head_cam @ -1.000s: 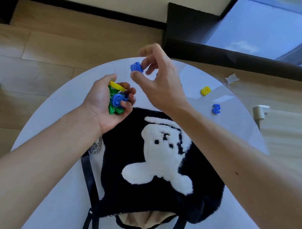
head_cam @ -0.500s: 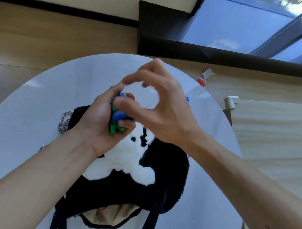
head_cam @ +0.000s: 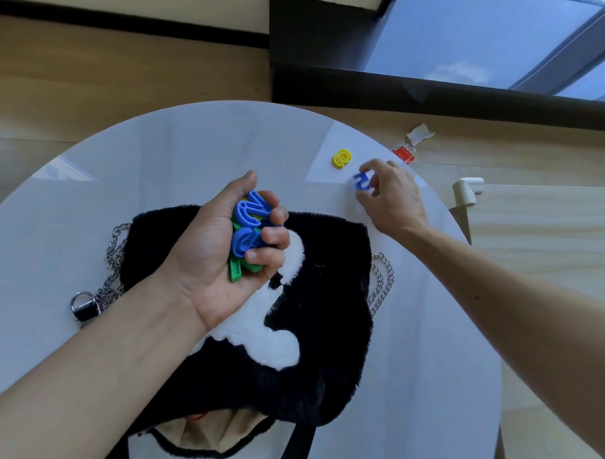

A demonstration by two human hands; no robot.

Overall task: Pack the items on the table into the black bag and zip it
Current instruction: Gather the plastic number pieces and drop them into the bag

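A fluffy black bag (head_cam: 326, 299) with a white animal patch lies on the round white table (head_cam: 159, 155), its beige-lined mouth open toward me. My left hand (head_cam: 224, 257) hovers over the bag and grips a bunch of blue, green and yellow plastic pieces (head_cam: 248, 227). Far to the right, my right hand (head_cam: 388, 194) pinches a small blue plastic piece (head_cam: 361, 182) at the table surface. A yellow coil-shaped piece (head_cam: 342, 158) lies on the table just left of that hand.
The bag's metal chain (head_cam: 113, 257) and strap buckle (head_cam: 84, 307) trail on the table at left, another chain (head_cam: 381, 280) at right. Red and white scraps (head_cam: 405, 152) lie on the wooden floor beyond the table edge. A dark window frame (head_cam: 436, 93) runs behind.
My right hand left the bunch in my left hand and reached right across the table to the small blue piece. The left hand now holds one more blue piece.
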